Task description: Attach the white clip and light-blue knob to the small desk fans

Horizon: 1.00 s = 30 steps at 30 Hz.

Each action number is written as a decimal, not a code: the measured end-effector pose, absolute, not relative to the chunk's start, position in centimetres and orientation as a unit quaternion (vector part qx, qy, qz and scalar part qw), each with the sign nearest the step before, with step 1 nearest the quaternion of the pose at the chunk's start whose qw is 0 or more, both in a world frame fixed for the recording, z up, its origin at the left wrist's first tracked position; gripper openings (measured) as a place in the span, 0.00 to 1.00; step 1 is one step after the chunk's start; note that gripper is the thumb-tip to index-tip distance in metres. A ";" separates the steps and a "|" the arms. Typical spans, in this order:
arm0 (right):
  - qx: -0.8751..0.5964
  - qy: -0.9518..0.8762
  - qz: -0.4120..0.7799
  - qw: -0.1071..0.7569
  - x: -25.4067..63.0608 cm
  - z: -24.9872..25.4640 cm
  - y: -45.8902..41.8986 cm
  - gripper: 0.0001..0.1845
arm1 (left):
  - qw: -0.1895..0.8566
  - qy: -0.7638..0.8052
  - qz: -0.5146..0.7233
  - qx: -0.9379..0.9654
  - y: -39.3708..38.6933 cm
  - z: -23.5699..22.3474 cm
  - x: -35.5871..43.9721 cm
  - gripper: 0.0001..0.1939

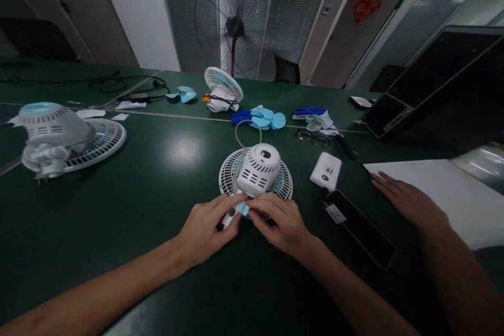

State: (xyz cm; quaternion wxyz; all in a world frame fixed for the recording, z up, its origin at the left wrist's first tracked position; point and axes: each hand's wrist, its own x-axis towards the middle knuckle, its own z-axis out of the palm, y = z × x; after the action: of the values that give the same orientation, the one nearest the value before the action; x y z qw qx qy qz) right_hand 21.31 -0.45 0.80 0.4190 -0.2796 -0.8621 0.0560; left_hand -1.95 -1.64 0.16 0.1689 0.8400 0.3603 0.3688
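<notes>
1. At 7 o'clock from the desk fan, the left hand (208, 228) has thumb and fingers closed on a small white bracket (230, 216) at the fan's near edge.
2. At 5 o'clock, the right hand (281, 223) pinches a light-blue piece (243, 209) between its fingertips (the left fingertips sit just beside it).
3. The desk fan (258, 170) itself lies at the centre of the clock, grille down on the dark green table (165, 189), its vented housing uppermost.
4. At 4 o'clock lies a black phone (360, 231); at 3 o'clock, just beyond it, a white box (326, 170) bearing a number.
5. Further out towards 3 o'clock, another person's hand (409, 202) rests at the edge of a white sheet (437, 184).
6. Glasses (313, 139) lie at 2 o'clock, with a blue-and-white glove bundle (313, 118) beyond them.
7. Well apart, between 9 and 10 o'clock, is a second fan (59, 131), also grille down.
8. Just past 12 are light-blue blades (270, 118); at 11, a third fan (223, 92).
9. Farthest, at 12, stands a large pedestal fan (235, 26).
</notes>
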 end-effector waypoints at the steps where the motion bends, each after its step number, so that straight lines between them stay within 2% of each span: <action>1: -0.284 -0.860 0.056 0.420 21.2 0.8 -0.5 0.07 | 0.170 0.359 0.368 0.841 -1.7 0.2 -2.0 0.18; 4: -0.298 -0.855 0.052 0.421 21.0 0.8 -0.7 0.03 | 0.170 0.357 0.364 0.843 -1.7 0.4 -2.0 0.17; 11: -0.312 -0.856 0.054 0.408 21.1 1.0 -1.1 0.03 | 0.165 0.361 0.369 0.840 -1.6 0.4 -1.9 0.18; 17: -0.268 -0.876 0.050 0.399 21.5 1.1 -0.7 0.13 | 0.163 0.367 0.366 0.839 -1.6 0.3 -1.9 0.19; 23: -0.282 -0.876 0.033 0.390 21.4 0.9 -0.4 0.10 | 0.169 0.369 0.360 0.840 -1.7 0.2 -2.1 0.18; 28: -0.301 -0.877 0.036 0.373 21.0 1.3 -0.7 0.04 | 0.174 0.366 0.361 0.840 -1.7 0.1 -2.1 0.19; 30: -0.309 -0.875 0.026 0.371 20.8 1.5 -0.8 0.05 | 0.172 0.363 0.360 0.842 -1.7 0.1 -2.1 0.18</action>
State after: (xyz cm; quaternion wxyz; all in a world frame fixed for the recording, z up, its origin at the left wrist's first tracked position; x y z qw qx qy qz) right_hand 20.81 -0.84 1.46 0.3714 -0.3090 -0.8751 0.0262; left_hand -2.07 -1.72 0.14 0.1719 0.8419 0.3631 0.3602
